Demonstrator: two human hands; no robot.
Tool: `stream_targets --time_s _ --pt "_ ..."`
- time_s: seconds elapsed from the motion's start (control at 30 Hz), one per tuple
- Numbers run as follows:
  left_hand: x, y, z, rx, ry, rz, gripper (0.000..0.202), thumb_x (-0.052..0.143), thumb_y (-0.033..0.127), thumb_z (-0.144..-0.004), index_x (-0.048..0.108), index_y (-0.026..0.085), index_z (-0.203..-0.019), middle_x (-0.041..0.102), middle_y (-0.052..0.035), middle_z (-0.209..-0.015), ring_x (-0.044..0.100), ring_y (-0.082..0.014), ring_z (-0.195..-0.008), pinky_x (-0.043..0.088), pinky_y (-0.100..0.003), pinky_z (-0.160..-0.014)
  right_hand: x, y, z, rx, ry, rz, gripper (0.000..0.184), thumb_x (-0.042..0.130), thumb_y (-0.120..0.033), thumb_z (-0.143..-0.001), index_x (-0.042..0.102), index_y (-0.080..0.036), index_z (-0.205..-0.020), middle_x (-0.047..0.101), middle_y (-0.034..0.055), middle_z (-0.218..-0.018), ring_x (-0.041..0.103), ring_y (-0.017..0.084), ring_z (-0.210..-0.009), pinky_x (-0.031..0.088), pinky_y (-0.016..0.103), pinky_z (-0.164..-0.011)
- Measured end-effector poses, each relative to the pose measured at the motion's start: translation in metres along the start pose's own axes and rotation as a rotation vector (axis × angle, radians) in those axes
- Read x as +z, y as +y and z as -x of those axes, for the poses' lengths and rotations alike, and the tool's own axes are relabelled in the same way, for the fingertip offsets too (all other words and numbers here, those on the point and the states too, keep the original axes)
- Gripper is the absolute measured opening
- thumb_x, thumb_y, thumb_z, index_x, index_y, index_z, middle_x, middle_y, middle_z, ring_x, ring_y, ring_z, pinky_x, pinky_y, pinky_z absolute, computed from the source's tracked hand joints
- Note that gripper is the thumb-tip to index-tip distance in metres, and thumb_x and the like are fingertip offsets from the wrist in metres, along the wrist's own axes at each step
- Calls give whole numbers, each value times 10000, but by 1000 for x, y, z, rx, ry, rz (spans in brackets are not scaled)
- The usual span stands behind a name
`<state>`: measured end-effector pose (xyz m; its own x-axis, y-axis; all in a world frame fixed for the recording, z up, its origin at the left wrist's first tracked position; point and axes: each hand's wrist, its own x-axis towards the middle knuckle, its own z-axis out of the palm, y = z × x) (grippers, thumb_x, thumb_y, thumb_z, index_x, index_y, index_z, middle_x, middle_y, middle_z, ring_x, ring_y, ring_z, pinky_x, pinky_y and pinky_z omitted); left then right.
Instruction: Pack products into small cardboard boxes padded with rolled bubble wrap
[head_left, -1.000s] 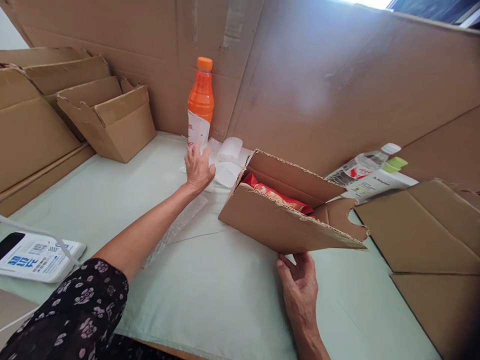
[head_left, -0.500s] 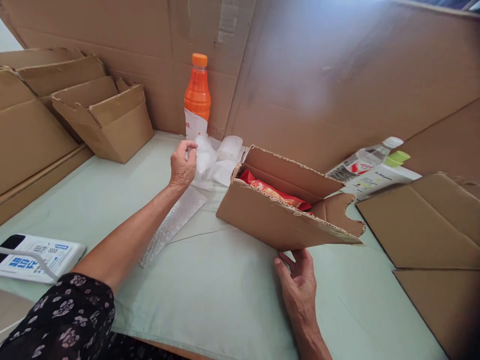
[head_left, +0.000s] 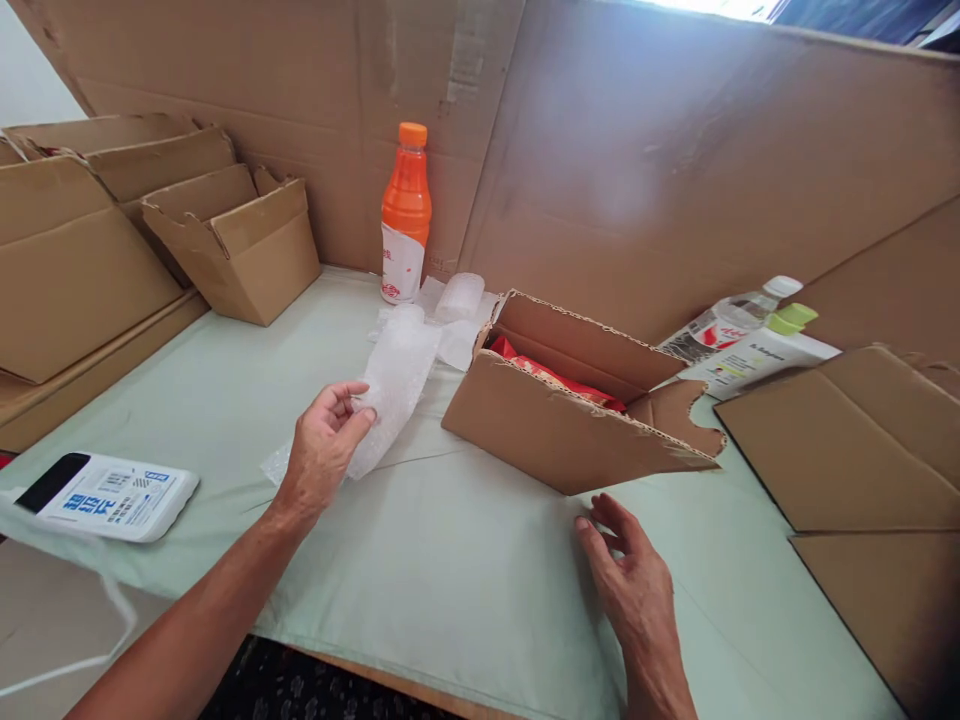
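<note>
My left hand (head_left: pixel 324 440) pinches the edge of a translucent sheet of bubble wrap (head_left: pixel 399 385) between thumb and fingers, above the table. More bubble wrap (head_left: pixel 461 297), partly rolled, lies behind it near the back wall. To the right stands an open cardboard box (head_left: pixel 577 430) with a red packet (head_left: pixel 559 375) inside, only its top showing. Just in front of the box is my right hand (head_left: pixel 630 565), fingers apart and curved, holding nothing.
An orange bottle (head_left: pixel 406 215) stands against the cardboard wall (head_left: pixel 637 150). Small boxes (head_left: pixel 255 250) occupy the left. A clear bottle (head_left: pixel 731 320) and white tube (head_left: pixel 765 355) lean at right, behind cardboard (head_left: pixel 862 440). A white device (head_left: pixel 112 497) lies front left on the green cloth (head_left: pixel 465 590).
My left hand has come back toward me, drawing a bubble wrap sheet along with it. My right hand has moved slightly right and down, away from the box.
</note>
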<state>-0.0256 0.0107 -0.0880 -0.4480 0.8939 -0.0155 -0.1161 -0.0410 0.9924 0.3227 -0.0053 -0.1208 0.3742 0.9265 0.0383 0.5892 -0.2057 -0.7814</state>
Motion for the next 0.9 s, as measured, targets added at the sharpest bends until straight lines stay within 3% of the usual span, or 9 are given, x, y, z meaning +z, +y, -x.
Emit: stream_targets --time_s 0.07,0.13,0.27,0.37,0.43,0.57,0.67,0.8,0.9 --pt "-9 -4 15 -74 -4 30 385 767 336 -764 643 198 -1101 633 29 -827 662 -136 -791 482 -262 -775 -5 2 12 0 24 33 543 640 -630 -734 749 -206 -1056 777 135 -1049 707 312 -893 541 393 -679" --pt "-16 -4 26 -122 2 57 388 778 346 -746 650 197 -1080 640 30 -829 667 -134 -772 484 -264 -775 -3 -2 29 -4 -31 -20 479 661 -638 -747 764 -227 -969 790 117 -979 717 314 -912 566 399 -718" --pt "-23 -1 44 -175 0 112 408 800 359 -719 659 196 -1065 665 10 -872 660 -137 -767 488 -265 -751 24 -32 65 18 -473 -307 485 744 -612 -754 757 -229 -1051 779 121 -1047 721 301 -981 582 427 -844" --pt "-23 1 55 -207 -20 147 416 809 363 -714 663 202 -1069 670 8 -869 657 -137 -770 495 -259 -752 56 -68 73 112 -782 -543 518 757 -561 -801 707 -231 -1197 737 134 -1185 697 276 -1043 578 391 -806" --pt "-24 1 64 -231 -40 166 423 813 372 -712 662 201 -1069 678 3 -862 643 -134 -759 498 -250 -730 80 -91 69 185 -891 -670 518 772 -535 -801 693 -218 -1202 740 125 -1155 691 243 -995 556 341 -748" --pt "-33 -3 80 -288 -90 150 443 821 399 -715 664 190 -1072 692 -17 -859 616 -140 -761 509 -249 -714 124 -122 60 309 -1027 -813 528 860 -494 -682 700 -181 -1076 721 38 -824 631 166 -723 476 274 -634" --pt "-47 -9 86 -293 -85 137 469 826 404 -725 657 196 -1110 693 -28 -921 635 -156 -831 525 -266 -777 139 -133 63 325 -1075 -866 527 894 -458 -634 688 -195 -1041 663 -11 -745 586 146 -664 454 272 -642" --pt "-61 -18 85 -205 36 212 626 833 398 -734 553 251 -1274 673 -35 -1074 649 -175 -989 518 -290 -895 129 -138 70 144 -985 -836 425 881 -442 -677 691 -224 -988 609 -32 -748 514 113 -642 392 247 -620" --pt "-61 -21 85 -182 73 268 756 847 404 -722 486 275 -1374 621 -59 -1258 618 -204 -1139 494 -307 -976 113 -140 72 76 -986 -831 384 863 -451 -708 687 -232 -970 602 -25 -767 507 115 -661 387 244 -616"
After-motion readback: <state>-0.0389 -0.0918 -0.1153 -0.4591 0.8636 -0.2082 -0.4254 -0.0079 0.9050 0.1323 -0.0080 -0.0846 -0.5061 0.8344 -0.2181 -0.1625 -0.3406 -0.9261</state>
